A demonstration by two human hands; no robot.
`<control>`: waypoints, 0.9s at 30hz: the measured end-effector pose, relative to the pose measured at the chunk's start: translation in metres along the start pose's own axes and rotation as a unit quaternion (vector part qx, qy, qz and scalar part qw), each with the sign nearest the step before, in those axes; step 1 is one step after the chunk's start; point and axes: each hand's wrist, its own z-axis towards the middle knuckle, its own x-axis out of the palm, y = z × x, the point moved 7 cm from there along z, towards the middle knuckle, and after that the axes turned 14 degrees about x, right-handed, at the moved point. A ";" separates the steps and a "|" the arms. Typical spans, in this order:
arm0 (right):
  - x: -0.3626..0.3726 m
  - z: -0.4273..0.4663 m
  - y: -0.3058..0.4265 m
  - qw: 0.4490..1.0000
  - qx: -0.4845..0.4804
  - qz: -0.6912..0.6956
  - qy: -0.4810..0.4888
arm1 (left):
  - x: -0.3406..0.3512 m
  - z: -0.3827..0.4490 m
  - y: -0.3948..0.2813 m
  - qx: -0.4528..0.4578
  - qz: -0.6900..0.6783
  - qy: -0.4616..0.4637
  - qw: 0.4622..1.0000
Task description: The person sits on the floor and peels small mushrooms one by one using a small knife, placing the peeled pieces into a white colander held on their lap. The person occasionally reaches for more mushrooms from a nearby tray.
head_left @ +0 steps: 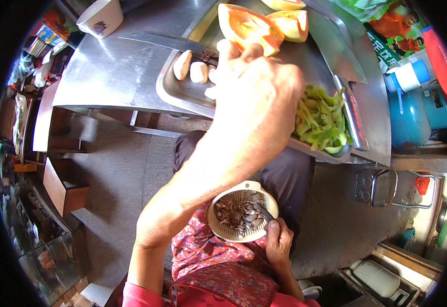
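Note:
My left hand (260,84) reaches over the metal tray (166,86), its back towards me. Its fingers are near peeled whitish root pieces (199,72) and a cut orange-fleshed melon or squash (246,25); what they hold is hidden. In my right hand (279,238) is a dark-handled tool (264,212), pointing into a cream plastic colander (242,238) on my lap. The colander holds small greyish-brown pieces and scraps (239,215). Green peelings (321,119) lie at the tray's right end. A long-bladed knife (162,39) rests across the tray's left edge.
A white bowl (100,19) stands at the back left of the steel table (93,82). A broad blade (335,46) and a handled tool (352,115) lie right of the tray. Wooden boxes (64,188) are left on the floor; a metal-framed stool (396,188) is right.

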 end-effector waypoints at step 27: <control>-0.013 0.011 0.022 0.998 -0.037 -0.018 -0.052 | -0.013 -0.248 -0.084 -0.260 -0.213 0.120 0.934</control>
